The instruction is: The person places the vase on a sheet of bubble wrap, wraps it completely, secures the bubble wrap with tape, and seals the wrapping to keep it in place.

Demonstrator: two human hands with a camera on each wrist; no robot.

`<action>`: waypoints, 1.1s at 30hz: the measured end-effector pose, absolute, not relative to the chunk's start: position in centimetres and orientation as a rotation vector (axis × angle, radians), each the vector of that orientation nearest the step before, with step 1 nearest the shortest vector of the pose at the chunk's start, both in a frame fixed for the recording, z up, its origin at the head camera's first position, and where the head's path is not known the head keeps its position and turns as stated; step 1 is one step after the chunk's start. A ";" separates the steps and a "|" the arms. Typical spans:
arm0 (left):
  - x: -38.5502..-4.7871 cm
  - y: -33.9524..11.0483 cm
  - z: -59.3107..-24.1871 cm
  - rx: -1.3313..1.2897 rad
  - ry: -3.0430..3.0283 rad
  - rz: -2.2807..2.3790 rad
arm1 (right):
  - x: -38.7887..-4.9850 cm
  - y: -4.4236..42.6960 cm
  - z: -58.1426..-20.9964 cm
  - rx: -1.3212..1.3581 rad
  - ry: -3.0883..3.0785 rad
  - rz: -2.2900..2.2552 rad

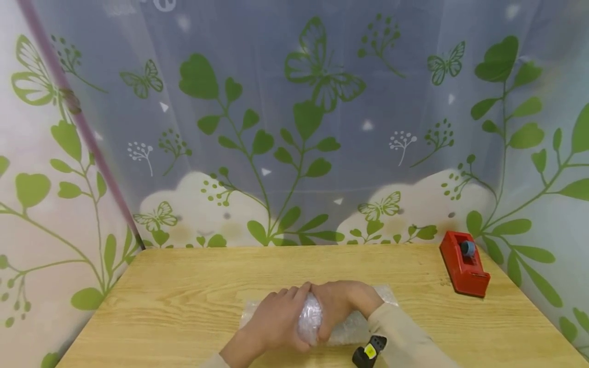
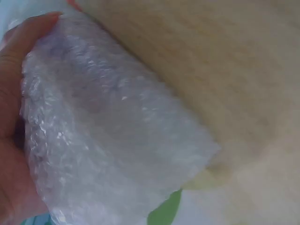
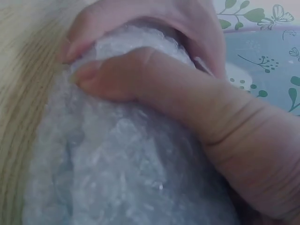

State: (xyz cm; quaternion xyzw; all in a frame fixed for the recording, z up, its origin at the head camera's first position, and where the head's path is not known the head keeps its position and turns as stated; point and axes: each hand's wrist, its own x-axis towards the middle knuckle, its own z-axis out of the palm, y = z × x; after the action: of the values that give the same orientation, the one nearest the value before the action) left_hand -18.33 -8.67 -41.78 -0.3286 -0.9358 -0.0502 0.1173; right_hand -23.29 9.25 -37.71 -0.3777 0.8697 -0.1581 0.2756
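Note:
A bundle of clear bubble wrap [image 1: 310, 319] stands between both hands low in the head view; what is inside it cannot be made out. From the left side, my left hand [image 1: 281, 318] grips it with curled fingers. My right hand [image 1: 339, 302] holds the opposite side. In the right wrist view, a thumb [image 3: 122, 77] lies across the bubble wrap [image 3: 126, 154], with fingers of a hand over its far end. A loose flap of bubble wrap [image 2: 140, 140] stretches away from the left hand [image 2: 14, 93] in the left wrist view.
A red tape dispenser [image 1: 465, 266] with a roll in it stands at the right rear of the wooden table [image 1: 184, 286]. A leaf-and-butterfly patterned curtain [image 1: 257, 102] encloses the back and sides. A black wrist device [image 1: 369, 351] sits by the right sleeve.

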 end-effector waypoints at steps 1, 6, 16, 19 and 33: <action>-18.1 -8.7 -41.9 -0.959 -2.714 -0.144 | -23.4 9.3 -37.7 -1.028 2.302 -0.441; -17.5 -8.4 -42.4 -0.907 -2.654 -0.086 | -23.8 9.5 -37.5 -1.017 2.195 -0.467; -16.5 -7.8 -42.5 -0.907 -2.645 -0.078 | -24.4 9.7 -37.2 -0.793 2.068 -0.447; -16.3 -7.8 -42.5 -0.920 -2.595 -0.047 | -24.8 9.6 -37.2 -0.756 1.975 -0.481; -16.2 -7.3 -41.6 -0.926 -2.624 0.050 | -24.5 10.8 -38.3 -0.812 2.017 -0.610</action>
State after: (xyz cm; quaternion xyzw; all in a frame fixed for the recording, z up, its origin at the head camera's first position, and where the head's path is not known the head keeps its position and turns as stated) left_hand -16.18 -7.30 -41.59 -0.3275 -0.9277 0.0176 0.1785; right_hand -24.45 10.76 -38.28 -0.3250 0.8074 -0.2444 0.4276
